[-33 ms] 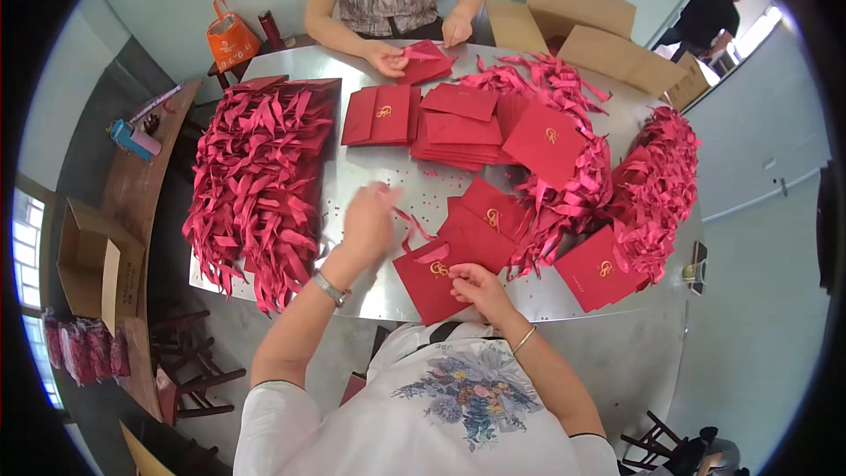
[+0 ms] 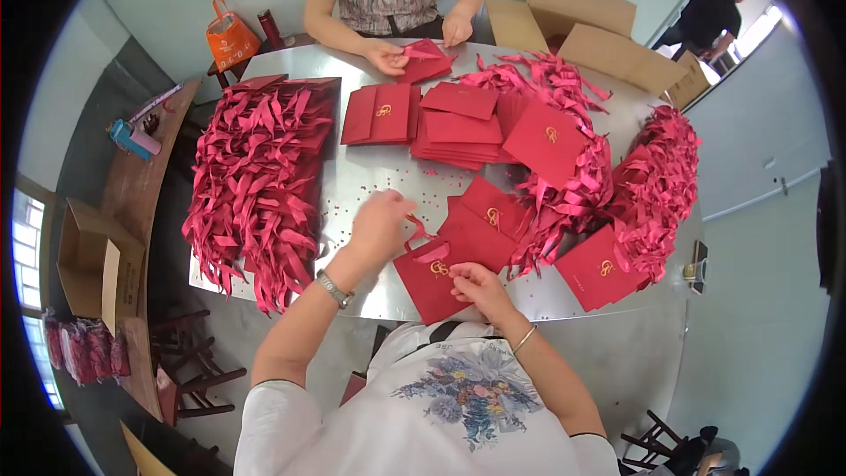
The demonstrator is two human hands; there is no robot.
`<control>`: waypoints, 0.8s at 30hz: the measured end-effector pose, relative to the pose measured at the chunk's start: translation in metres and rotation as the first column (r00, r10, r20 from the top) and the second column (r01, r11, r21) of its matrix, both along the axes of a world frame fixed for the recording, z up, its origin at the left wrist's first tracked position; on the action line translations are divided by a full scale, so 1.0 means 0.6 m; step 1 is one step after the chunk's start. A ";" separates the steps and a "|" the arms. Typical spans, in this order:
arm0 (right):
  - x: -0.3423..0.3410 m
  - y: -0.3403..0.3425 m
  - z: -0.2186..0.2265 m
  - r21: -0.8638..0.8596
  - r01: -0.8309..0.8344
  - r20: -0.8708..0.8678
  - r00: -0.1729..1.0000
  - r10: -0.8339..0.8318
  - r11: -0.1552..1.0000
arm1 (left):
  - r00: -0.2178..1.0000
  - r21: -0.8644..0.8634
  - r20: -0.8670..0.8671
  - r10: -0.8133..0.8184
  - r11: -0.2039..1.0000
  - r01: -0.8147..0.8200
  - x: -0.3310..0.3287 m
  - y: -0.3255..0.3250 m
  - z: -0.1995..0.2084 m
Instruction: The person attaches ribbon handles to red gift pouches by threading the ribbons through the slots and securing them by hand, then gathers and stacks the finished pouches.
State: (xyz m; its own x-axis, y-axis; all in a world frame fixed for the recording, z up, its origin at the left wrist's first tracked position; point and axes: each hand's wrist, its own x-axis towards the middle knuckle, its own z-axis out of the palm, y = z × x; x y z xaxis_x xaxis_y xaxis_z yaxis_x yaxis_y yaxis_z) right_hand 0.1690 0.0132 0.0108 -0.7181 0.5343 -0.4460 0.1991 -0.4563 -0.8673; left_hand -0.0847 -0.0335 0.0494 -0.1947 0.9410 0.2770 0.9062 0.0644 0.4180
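a red paper gift bag (image 2: 438,278) is lain flat at the metal table's (image 2: 370,181) near edge, pinned under the right hand (image 2: 476,286); its ribbon handle (image 2: 416,231) is pinched by the left hand (image 2: 381,222).

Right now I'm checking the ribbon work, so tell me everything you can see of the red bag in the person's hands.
The red bag is flat, folded paper by its look, with a small gold emblem on its face. It lies tilted on the metal table at the near edge, partly overlapped by another red bag. The right hand presses on its upper edge; the left hand pulls a red ribbon from its top.
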 end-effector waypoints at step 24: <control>-0.005 -0.006 0.000 -0.005 0.017 0.068 0.998 -0.017 1.000 | 0.952 -0.224 -0.303 -0.030 0.974 -0.041 0.013 0.067 -0.045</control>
State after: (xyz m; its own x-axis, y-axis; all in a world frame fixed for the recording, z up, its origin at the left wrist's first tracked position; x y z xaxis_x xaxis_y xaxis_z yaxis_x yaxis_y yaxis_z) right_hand 0.1662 0.0096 0.0108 -0.6767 0.5434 -0.4968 0.2498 -0.4653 -0.8492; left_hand -0.0770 0.0069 0.0224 -0.1404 0.9846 0.1043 0.9866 0.1304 0.0977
